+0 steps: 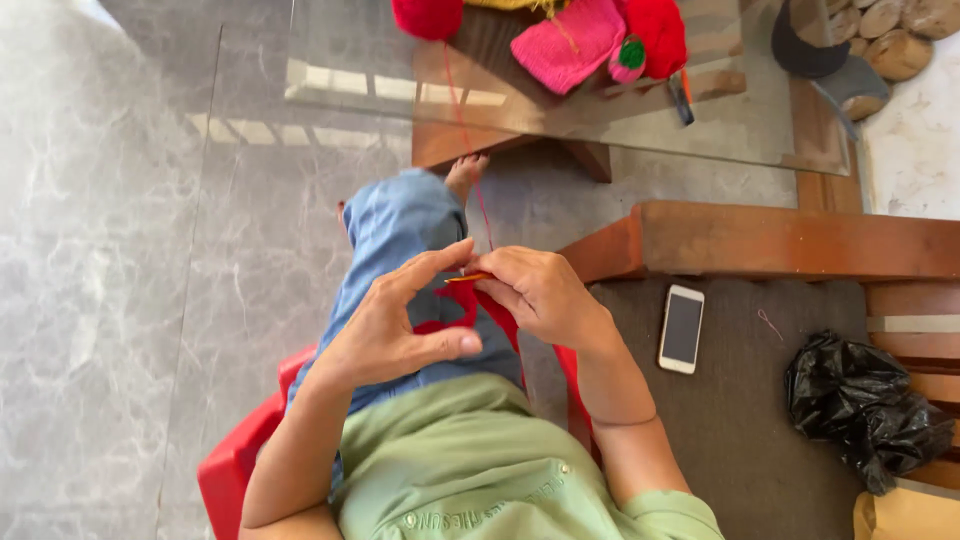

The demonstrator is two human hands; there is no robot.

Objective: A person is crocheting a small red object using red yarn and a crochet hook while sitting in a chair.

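The right hand (545, 295) pinched an orange crochet hook (468, 277) between closed fingers, just above the red crocheted piece (478, 310) on the lap. The left hand (395, 320), fingers spread and curved, touched that piece's left side. A white phone (682, 328) lay well right of it.

Both forearms come up from the bottom of the view, bare below short sleeves, elbows bent and wrists drawn toward each other over the lap. The left hand (395, 325) is turned palm-side toward the camera, thumb stretched out to the right, index finger arched up and over toward the right hand (540, 295). The right hand lies knuckles up, fingers curled in a tight grip, its fingertips just beside the left index tip. A bare foot (466, 176) shows beyond the grip.
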